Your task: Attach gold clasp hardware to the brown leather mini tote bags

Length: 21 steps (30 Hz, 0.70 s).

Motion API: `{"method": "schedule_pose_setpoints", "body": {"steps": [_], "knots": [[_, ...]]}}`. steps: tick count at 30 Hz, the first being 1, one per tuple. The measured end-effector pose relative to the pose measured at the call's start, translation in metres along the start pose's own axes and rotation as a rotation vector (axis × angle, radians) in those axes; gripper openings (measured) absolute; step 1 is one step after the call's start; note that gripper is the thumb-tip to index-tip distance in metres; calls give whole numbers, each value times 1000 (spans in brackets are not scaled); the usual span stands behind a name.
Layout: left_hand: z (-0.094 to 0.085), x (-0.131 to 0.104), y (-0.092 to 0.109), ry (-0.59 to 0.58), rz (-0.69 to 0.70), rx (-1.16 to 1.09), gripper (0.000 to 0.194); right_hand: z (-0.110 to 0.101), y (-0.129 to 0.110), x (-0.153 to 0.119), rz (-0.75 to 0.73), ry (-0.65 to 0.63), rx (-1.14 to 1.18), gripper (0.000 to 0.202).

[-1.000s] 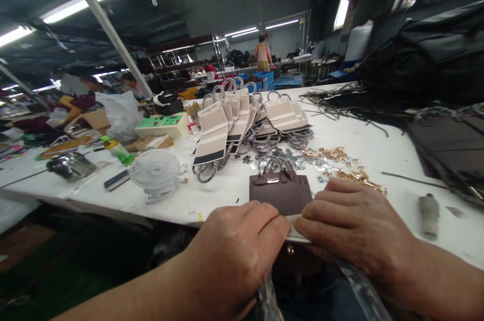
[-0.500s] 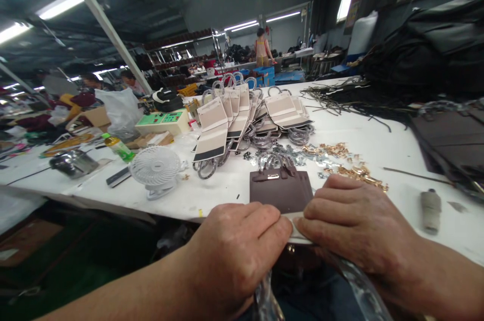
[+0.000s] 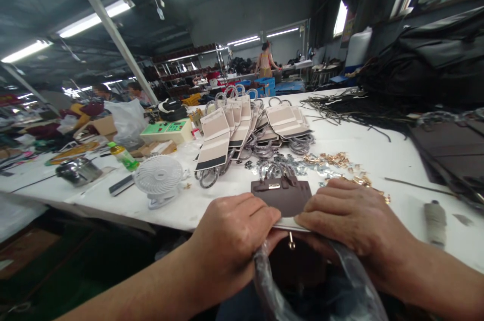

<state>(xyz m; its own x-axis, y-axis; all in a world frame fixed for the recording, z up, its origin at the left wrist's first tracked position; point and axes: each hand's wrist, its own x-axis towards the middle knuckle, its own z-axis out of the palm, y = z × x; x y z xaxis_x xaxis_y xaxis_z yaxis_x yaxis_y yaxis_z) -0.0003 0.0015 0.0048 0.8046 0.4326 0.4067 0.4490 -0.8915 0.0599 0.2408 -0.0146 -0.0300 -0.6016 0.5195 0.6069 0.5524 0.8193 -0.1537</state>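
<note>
Between both hands is a dark brown handbag panel with a cream top edge. A plastic-wrapped handle loops down from it towards me, and a small metal post sticks out below the edge. My left hand grips the left part of that edge, and my right hand grips the right part with its thumb along the cream strip. The fingertips behind the panel are hidden. Just beyond lies a small brown handbag piece with wrapped handles and a metal plate.
Stacked cream-lined bag panels lie beyond, near gold metal fittings. A white fan stands to the left, a thread spool to the right. Dark strips lie at the back right. A person stands in the distance.
My left hand has shifted slightly left, away from my right thumb. The held panel has tilted, so its metal post and dark face show more. The camera view has tipped upward.
</note>
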Motion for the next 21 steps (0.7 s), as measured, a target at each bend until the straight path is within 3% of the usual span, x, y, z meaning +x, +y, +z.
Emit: {"method": "schedule_pose_setpoints", "body": {"steps": [4,11,21], "knots": [[3,2,-1,0,10,-5,17,-3,0,5,43,16,-53,13],[1,-2,1,-8,110,94,15,-7,-3,14,-32,-115,-49,15],[-2,-9,5,22,172,118,16,-17,-17,17,90,-108,14,12]]}}
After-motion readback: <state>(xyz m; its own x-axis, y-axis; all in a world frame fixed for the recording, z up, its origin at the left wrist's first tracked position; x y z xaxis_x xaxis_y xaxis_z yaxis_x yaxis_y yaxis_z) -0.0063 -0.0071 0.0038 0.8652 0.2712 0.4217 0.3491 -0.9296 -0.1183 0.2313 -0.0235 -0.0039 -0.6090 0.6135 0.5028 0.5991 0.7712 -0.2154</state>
